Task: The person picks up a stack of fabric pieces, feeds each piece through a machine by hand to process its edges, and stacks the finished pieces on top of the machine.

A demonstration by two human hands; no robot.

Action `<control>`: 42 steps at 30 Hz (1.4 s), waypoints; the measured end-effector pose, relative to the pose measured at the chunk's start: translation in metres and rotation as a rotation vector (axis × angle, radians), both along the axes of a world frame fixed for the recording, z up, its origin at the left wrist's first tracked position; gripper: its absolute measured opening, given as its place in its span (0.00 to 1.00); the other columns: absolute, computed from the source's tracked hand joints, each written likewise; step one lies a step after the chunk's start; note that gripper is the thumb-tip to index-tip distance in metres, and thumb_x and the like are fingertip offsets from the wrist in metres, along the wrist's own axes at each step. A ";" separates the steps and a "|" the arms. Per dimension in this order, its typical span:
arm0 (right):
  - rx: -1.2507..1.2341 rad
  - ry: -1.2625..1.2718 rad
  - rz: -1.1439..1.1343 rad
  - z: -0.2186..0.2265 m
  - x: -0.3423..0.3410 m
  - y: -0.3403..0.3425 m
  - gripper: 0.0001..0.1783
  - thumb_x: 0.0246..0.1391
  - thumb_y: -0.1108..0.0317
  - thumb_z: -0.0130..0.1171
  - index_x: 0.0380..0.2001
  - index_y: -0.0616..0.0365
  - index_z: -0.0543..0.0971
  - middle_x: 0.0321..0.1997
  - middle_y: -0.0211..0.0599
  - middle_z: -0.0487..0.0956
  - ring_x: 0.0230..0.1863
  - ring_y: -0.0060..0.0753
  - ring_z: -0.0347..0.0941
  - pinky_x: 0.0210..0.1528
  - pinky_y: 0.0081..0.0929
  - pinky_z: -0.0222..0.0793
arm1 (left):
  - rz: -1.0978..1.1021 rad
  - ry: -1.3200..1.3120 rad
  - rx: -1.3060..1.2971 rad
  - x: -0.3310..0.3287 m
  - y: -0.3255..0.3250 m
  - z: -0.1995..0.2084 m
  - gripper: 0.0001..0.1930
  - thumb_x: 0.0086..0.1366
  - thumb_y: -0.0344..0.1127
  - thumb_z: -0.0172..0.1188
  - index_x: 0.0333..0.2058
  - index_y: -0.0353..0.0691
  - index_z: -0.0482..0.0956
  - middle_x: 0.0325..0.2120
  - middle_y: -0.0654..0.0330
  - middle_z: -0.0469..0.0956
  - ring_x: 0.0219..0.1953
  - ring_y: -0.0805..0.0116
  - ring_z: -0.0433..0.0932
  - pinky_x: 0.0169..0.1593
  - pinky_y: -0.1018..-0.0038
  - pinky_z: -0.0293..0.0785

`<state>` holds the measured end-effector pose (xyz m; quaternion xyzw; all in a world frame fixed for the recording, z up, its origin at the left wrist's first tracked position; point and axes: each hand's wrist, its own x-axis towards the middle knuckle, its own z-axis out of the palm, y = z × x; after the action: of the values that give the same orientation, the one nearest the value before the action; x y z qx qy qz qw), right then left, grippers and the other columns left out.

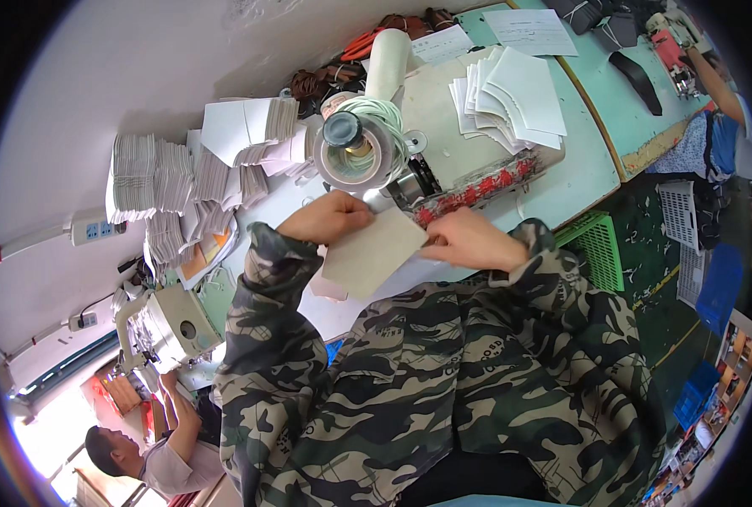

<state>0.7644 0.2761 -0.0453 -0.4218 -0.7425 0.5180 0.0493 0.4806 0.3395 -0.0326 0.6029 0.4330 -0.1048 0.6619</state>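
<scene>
My left hand (329, 217) grips the upper left edge of a flat beige sheet (374, 255), thumb on top. My right hand (477, 240) is closed at the sheet's right corner, thumb and fingertips pinched there; the exact hold is partly hidden. Just beyond the hands lies the head of a pale sewing machine (443, 127), its near edge covered in worn red paint (485, 188). A large tape roll (329, 165) and a coil of pale green cord (390, 118) sit at its left end. Several white cut pieces (511, 97) are fanned on the machine.
Tall stacks of white cut pieces (152, 173) stand at the left by the wall. A green crate (594, 249) is at my right. Co-workers sit at machines at lower left (173, 325) and upper right (670, 55). Dark straps and orange-handled tools (363, 44) lie behind the machine.
</scene>
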 end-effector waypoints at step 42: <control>0.881 -0.105 -0.437 0.043 0.103 0.036 0.17 0.47 0.70 0.67 0.43 0.58 0.79 0.42 0.43 0.80 0.43 0.50 0.75 0.46 0.42 0.71 | -0.129 0.771 0.809 -0.038 -0.133 -0.076 0.21 0.54 0.52 0.69 0.39 0.45 0.77 0.31 0.56 0.80 0.29 0.54 0.82 0.33 0.57 0.75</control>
<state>0.8672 0.3116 -0.0023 -0.5321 -0.7866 0.1105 0.2929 0.4431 0.2063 -0.1084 0.7521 0.6113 -0.1836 0.1641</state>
